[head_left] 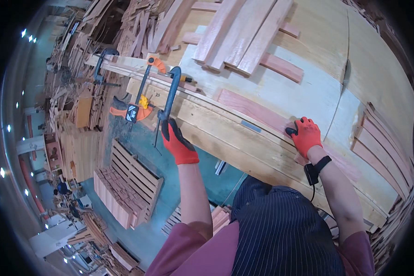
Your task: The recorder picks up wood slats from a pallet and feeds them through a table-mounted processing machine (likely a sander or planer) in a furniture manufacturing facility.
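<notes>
My left hand [179, 143], in a red glove with black fingertips and palm, is closed around the lower end of a blue G-clamp [173, 92]. The clamp straddles the near edge of a wooden workbench [225, 138], its thin screw hanging below. To its left, an orange and black bar clamp [144, 87] sits on the same edge. A long pinkish board [253, 109] lies flat along the bench, behind a pale straight strip. My right hand [305, 137], gloved alike, rests on this board with its fingers curled over it; the fingertips are partly hidden.
Several planks [243, 37] rest on crosspieces on the far bench. Curved boards [384, 147] are stacked at right. Another blue clamp [101, 66] grips the bench's left end. Below stands a pallet [135, 172] beside stacked wood blocks [117, 195]. Scrap wood [140, 30] heaps at far left.
</notes>
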